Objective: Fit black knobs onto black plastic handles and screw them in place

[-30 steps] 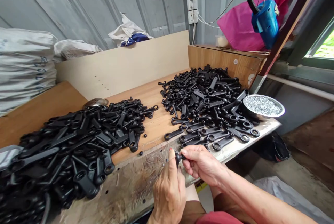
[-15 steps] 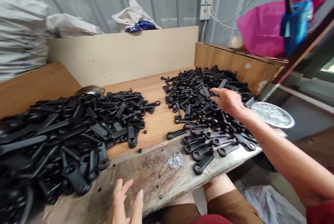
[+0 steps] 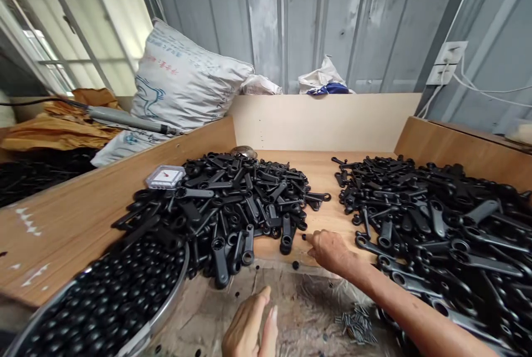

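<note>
My right hand (image 3: 331, 250) reaches across the bench between the two heaps, fingertips pinched on a small black round piece (image 3: 305, 236) lying on the wood. My left hand (image 3: 250, 329) hovers flat near the bench's front edge, fingers stretched out, holding nothing. A heap of black plastic handles (image 3: 233, 207) lies left of centre and a second heap of handles (image 3: 440, 224) lies to the right. Another loose black piece (image 3: 295, 264) sits just left of my right hand. A little pile of small metal pins (image 3: 356, 326) rests at the front beside my right forearm.
A metal bowl (image 3: 170, 296) full of black round pieces stands at the front left. A small clear box (image 3: 165, 176) lies on the left heap. Wooden boards wall the bench on three sides. White sacks (image 3: 183, 85) and a grey tool (image 3: 124, 119) lie beyond the left board.
The view swung left. My right hand left the right heap and came down to the small black piece in the gap. My left hand stays open near the front edge.
</note>
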Demonstrator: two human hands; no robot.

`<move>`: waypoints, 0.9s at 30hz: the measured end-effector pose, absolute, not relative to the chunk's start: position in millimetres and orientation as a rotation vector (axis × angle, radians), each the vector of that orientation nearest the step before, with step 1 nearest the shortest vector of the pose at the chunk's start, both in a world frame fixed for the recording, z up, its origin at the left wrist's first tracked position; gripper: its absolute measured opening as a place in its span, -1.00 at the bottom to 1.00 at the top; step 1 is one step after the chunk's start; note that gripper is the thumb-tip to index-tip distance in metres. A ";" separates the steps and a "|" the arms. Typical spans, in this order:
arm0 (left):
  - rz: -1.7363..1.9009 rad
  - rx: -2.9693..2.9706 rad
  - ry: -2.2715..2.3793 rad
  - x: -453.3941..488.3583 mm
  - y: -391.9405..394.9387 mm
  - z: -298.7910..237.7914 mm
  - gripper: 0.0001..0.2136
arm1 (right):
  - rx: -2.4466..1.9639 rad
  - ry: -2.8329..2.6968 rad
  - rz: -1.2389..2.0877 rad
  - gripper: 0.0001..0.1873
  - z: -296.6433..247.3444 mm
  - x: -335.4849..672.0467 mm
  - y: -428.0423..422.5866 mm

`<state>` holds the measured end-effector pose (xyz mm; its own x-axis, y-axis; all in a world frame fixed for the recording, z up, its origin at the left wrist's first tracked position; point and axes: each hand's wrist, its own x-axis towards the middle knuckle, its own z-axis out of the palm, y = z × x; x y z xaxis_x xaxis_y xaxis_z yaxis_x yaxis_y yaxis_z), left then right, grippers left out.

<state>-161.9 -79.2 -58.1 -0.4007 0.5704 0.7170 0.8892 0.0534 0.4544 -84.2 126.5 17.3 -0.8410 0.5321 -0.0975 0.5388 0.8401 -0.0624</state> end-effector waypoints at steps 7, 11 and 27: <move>-0.771 -1.516 -2.248 -182.8 -17.7 -12.7 -0.75 | 1.054 2.866 -0.201 -0.71 3.3 -109.2 140.0; -0.642 -1.611 -2.254 -188.3 30.7 19.0 -0.79 | 1.057 2.865 -0.244 -0.79 15.5 -103.3 134.9; -0.472 -1.980 -2.252 -186.4 251.5 1.2 -0.76 | 1.098 2.910 -0.676 -0.87 88.6 61.9 178.1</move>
